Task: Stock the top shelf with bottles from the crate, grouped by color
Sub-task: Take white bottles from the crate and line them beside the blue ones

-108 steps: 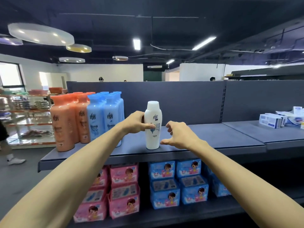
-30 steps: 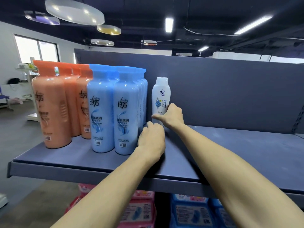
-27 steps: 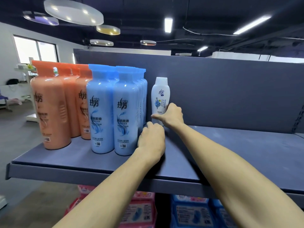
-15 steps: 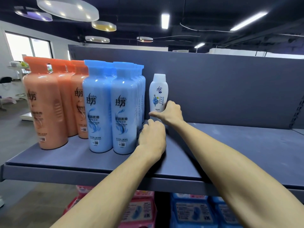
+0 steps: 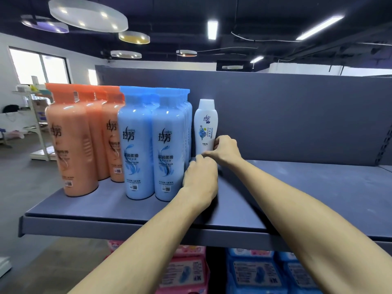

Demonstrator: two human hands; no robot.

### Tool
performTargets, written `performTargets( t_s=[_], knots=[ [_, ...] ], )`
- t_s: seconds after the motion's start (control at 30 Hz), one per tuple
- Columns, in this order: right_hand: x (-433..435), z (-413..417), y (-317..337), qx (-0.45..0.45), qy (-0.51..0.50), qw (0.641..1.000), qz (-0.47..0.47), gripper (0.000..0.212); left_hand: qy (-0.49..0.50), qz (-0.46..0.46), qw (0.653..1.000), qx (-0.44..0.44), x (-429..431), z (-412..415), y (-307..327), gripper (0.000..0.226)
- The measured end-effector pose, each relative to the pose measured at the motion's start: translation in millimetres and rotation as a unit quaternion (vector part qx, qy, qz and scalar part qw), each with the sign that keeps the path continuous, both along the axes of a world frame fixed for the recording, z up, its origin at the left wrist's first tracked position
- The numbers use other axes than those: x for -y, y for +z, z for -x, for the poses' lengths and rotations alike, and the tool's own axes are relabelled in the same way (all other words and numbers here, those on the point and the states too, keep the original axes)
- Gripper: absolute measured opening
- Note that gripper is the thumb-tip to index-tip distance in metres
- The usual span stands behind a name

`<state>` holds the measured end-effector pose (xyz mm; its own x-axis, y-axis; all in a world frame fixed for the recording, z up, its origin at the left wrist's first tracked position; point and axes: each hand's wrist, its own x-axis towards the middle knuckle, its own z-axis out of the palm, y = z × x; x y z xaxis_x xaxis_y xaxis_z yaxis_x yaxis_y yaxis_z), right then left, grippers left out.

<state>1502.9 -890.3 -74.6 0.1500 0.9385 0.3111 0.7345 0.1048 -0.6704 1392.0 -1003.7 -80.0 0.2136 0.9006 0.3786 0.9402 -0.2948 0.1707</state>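
In the head view, the white bottle (image 5: 205,126) now stands upright at the back of the top shelf (image 5: 131,211), a little left of the frame centre, just beside the row of blue bottles (image 5: 152,149). A few seconds ago it stood near the front edge; since then it was moved back to the rear panel (image 5: 297,115), and in the last second it has hardly shifted. I judge that this bottle is nearly placed, as the first of a white group next to the blue one, with the orange bottles (image 5: 74,141) further left.

The right hand (image 5: 224,150) has its fingers curled around the lower part of the white bottle, holding it at its right side. The left hand (image 5: 200,179) is loosely closed, knuckles up, in front of the bottle foot; whether it touches the bottle I cannot tell.

To the right of the white bottle the shelf is bare up to the right frame edge, so there is much room for more bottles. The front edge of the shelf runs below both forearms. The crate is not in view.
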Motion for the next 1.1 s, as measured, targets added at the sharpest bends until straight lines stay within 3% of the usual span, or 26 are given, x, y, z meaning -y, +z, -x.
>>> performTargets(
  t_s=[0.23,0.47,0.6,0.77,1.1],
  knots=[
    [9.1,3.2,1.1,0.014,-0.016,1.0,0.008,0.039,-0.004,0.008,1.0,-0.02,0.4,-0.2,-1.4,0.039],
    [41.8,-30.0,10.9,0.078,-0.012,0.997,-0.011,0.057,-0.004,0.002,1.0,-0.017,4.7,-4.9,4.1,0.031],
    [63.4,-43.8,18.7,0.107,-0.017,0.994,-0.015,0.056,-0.009,-0.006,1.0,-0.021,14.6,-10.4,7.9,0.025],
    [98.8,-60.3,30.4,0.123,-0.029,0.991,-0.036,0.057,-0.01,-0.036,0.998,-0.044,36.3,-21.2,16.0,0.012],
    [196.9,-99.5,63.1,0.192,-0.071,0.978,-0.047,0.054,-0.056,-0.095,0.993,-0.043,94.8,-56.3,42.6,0.012]
  ],
)
